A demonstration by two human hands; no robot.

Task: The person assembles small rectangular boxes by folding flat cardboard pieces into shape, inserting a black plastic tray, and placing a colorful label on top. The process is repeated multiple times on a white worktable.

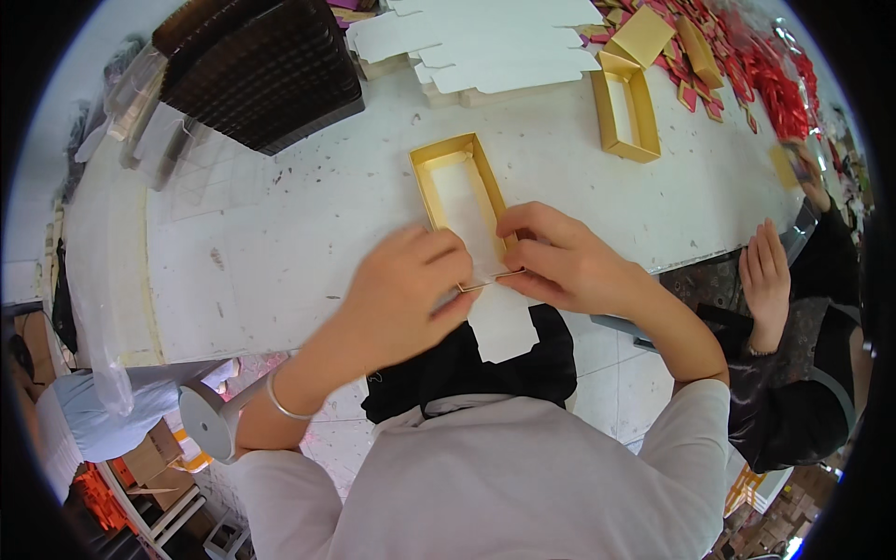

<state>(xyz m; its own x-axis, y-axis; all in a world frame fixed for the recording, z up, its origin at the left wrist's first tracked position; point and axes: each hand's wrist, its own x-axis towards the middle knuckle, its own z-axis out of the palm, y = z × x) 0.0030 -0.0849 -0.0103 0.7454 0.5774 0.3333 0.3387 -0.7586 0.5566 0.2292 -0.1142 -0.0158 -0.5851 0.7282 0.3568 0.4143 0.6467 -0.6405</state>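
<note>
A long, shallow cardboard box (419, 182), gold on its walls and white inside, lies before me with its near end at the table's front edge. From that end an unfolded white flap (504, 327) hangs toward my lap. My left hand (401, 289) pinches the near left corner between thumb and fingers. At the near right corner, my right hand (569, 261) grips the wall with bent fingers, the thumb by the fold line. Fingers partly hide both corners. The far end of the box stands folded up.
Flat white box blanks (495, 47) are stacked at the back, beside a dark plastic tray stack (261, 70). Another gold box (610, 107) lies back right, near red and gold pieces (689, 93). A co-worker's hand (765, 280) is at the right edge.
</note>
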